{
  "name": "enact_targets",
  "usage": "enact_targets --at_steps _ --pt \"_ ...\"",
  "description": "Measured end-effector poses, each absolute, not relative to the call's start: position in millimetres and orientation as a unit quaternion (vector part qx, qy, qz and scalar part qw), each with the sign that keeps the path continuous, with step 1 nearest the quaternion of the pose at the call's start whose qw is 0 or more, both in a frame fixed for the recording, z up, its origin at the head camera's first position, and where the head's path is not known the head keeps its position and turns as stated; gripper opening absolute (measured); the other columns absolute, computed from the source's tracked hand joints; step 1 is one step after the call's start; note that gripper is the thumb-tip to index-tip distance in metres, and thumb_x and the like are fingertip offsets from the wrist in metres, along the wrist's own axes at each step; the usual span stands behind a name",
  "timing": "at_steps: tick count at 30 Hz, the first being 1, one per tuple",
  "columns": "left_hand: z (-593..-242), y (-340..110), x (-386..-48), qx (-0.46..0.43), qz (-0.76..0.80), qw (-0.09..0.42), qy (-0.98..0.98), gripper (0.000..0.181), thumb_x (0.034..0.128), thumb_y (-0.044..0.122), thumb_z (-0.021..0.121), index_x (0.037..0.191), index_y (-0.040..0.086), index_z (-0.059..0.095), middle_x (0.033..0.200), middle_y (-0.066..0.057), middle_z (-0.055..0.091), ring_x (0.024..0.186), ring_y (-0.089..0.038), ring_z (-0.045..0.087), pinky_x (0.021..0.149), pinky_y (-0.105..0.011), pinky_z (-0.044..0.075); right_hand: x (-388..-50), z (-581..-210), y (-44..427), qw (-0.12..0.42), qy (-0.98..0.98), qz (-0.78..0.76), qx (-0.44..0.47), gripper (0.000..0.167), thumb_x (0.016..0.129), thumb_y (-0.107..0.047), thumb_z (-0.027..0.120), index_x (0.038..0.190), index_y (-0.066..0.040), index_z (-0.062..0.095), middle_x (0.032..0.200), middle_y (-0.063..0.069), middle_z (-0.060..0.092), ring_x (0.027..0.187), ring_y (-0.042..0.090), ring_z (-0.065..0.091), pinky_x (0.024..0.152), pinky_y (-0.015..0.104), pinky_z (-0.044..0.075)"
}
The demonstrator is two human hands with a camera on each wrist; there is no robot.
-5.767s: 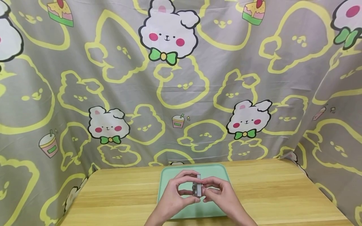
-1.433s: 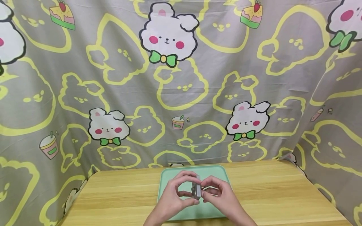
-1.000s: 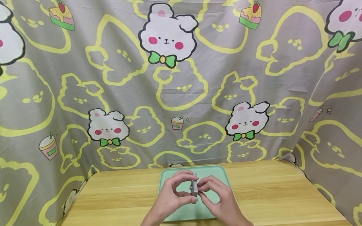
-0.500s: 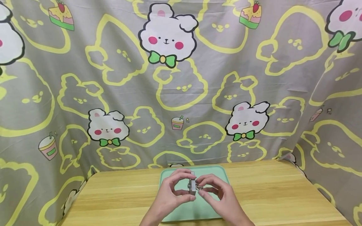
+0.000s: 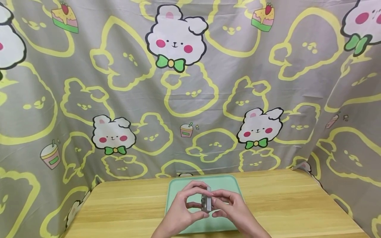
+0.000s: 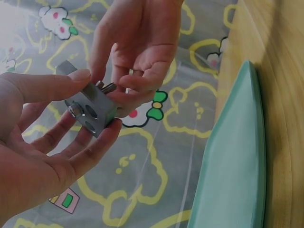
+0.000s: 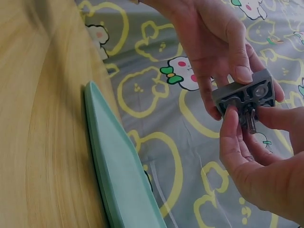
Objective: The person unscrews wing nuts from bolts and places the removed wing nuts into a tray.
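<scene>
A small grey metal block (image 5: 209,204) with round holes is held up in front of me, above the tray. My left hand (image 5: 182,209) grips it by opposite edges, thumb on one and fingers on the other. From the block's ribbed hollow side, seen in the right wrist view, a threaded screw (image 7: 252,124) sticks out. Fingertips and thumb of my right hand (image 5: 233,209) are curled about that side, touching the block around the screw. A silver bolt head (image 6: 75,110) shows on the opposite face in the left wrist view. Whether my right fingers touch the screw itself is unclear.
A pale green tray (image 5: 175,185) lies on the wooden table (image 5: 125,205) beneath my hands. A grey curtain (image 5: 190,99) with cartoon rabbit prints hangs behind the table and along both sides.
My right fingers, apart from the block's face half a second ago with the metal hardware showing between, now sit close against it. The block and my left hand have shifted slightly right.
</scene>
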State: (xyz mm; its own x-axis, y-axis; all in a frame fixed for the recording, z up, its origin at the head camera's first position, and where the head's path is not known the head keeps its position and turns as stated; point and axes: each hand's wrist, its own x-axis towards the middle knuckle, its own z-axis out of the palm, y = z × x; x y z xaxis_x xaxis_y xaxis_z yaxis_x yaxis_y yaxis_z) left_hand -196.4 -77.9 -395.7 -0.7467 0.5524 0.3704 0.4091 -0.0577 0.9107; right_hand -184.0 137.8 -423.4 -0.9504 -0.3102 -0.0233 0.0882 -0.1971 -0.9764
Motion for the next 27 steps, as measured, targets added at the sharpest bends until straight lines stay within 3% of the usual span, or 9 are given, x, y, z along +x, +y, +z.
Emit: enact_targets --at_steps 15,22,27 --pt "-397.4 -77.4 -197.2 0.351 0.636 0.054 0.686 0.043 0.0799 -0.002 0.085 0.119 0.008 0.072 0.133 -0.012 0.055 0.122 -0.025 0.055 0.086 -0.04 0.064 -183.1 -420.6 137.9 0.118 0.635 -0.758 -0.093 0.029 0.1 -0.015 0.066 0.122 0.004 0.066 0.109 0.01 0.07 0.093 0.022 0.071 0.079 0.035 0.065" --pt "-399.5 -78.4 -199.7 0.345 0.644 0.062 0.68 0.044 0.0794 0.0 0.086 0.12 0.008 0.071 0.133 -0.013 0.054 0.12 -0.024 0.056 0.084 -0.042 0.065 -180.4 -419.8 134.4 0.048 0.671 -0.727 -0.137 0.025 0.097 -0.008 0.071 0.114 0.009 0.064 0.108 0.014 0.066 0.091 0.022 0.074 0.074 0.037 0.066" --pt "-401.9 -79.1 -201.8 0.337 0.648 0.063 0.68 0.046 0.0791 -0.001 0.086 0.122 0.007 0.07 0.134 -0.016 0.054 0.121 -0.023 0.056 0.083 -0.042 0.065 -177.5 -420.6 130.0 -0.019 0.701 -0.691 -0.172 0.018 0.094 -0.004 0.074 0.107 0.006 0.066 0.108 0.019 0.064 0.093 0.019 0.072 0.074 0.036 0.066"
